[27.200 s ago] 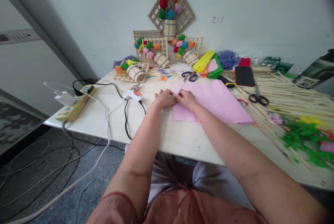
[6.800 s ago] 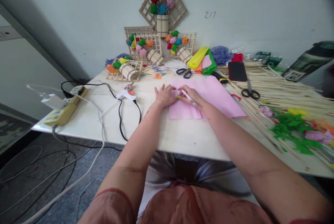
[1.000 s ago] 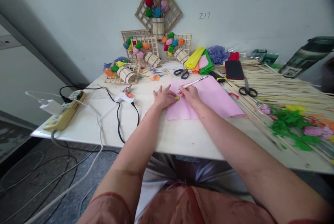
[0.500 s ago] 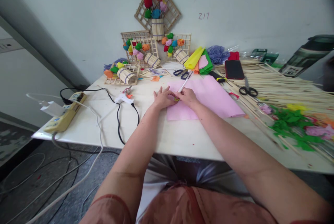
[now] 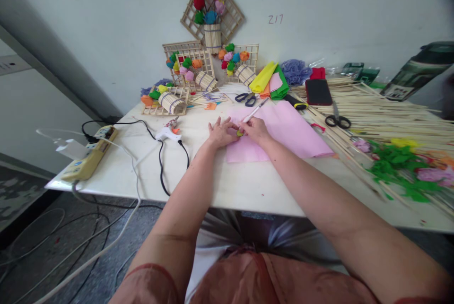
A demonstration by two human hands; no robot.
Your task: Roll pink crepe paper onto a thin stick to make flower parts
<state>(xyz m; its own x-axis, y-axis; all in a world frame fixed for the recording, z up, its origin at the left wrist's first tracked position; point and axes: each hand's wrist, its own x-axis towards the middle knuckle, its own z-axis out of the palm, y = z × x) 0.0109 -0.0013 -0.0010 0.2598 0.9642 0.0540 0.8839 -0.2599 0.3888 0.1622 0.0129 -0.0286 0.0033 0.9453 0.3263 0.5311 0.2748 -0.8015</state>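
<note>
left hand (image 5: 220, 134) lies flat, fingers spread, on the near left corner of the pink sheet (image 5: 283, 129), likely pinning the sheet and the small yellow piece (image 5: 240, 133) at its fingertips so neither slides. right hand (image 5: 256, 130) has fingers pinched on a white pen (image 5: 254, 111), tip down at the yellow piece and barrel angled up and away; looks like a marking or tracing grip. the sheet lies flat mid bench (image 5: 248, 186), straight in front of the person, both hands touching it.

tools sit just beyond the sheet: blue-handled scissors (image 5: 247, 99) behind it, glue gun (image 5: 167, 132) left of the left hand with its cord (image 5: 161, 162) running off the near edge, power strip (image 5: 88, 158) at the far left corner. black scissors (image 5: 335, 119) lie on the bamboo sticks (image 5: 383, 117) on the right. folded coloured sheets (image 5: 270, 84) and finished flower racks (image 5: 198, 72) are pushed back to the wall.

readable writing: "217" handwritten on the wall (image 5: 275, 19). print on the dark bottle (image 5: 418, 72) at right is too small to read.
</note>
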